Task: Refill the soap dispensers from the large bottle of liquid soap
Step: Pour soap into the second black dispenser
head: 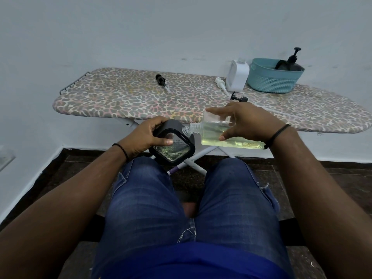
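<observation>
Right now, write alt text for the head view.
A seated person's right hand tips a clear bottle of yellowish liquid toward a black dispenser gripped by the left hand, before an ironing board.

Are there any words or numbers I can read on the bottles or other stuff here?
None can be read.
Dark dispenser held by the left hand: faint marks on its clear window, too blurred to read.
Clear bottle of yellow soap in the right hand: no label visible.
White jug and teal basket on the ironing board: no readable print.
</observation>
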`<state>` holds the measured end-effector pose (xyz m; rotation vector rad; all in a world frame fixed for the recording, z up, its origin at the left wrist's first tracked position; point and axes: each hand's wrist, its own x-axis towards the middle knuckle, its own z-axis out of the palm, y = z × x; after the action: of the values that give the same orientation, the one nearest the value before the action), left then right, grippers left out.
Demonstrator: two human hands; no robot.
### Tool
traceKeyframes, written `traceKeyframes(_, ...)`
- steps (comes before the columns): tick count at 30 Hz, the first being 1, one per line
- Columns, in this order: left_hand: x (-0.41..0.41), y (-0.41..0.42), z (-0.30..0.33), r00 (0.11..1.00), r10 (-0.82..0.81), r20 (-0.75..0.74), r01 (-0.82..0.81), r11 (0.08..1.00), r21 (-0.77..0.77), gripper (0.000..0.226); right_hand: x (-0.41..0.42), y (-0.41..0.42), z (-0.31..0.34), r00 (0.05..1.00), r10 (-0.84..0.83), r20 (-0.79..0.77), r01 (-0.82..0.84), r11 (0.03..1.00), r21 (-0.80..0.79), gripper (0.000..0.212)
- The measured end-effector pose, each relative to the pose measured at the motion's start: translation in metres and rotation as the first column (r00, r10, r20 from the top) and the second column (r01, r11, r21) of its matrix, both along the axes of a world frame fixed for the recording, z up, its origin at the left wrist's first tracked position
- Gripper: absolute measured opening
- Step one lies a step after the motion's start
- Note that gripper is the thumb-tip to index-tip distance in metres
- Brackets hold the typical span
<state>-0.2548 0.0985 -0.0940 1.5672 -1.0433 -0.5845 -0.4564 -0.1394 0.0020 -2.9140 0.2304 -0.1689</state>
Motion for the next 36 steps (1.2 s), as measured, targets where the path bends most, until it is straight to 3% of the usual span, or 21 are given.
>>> traceKeyframes(36,-0.0022,0.0005,0.0016,0.999,0.018,0.031,-0.019,0.999,0.028,0.047,-0.0004,0.0001,0.0003,1.0,-0.001,-0.003,0.001,1.0,-0.014,0.086)
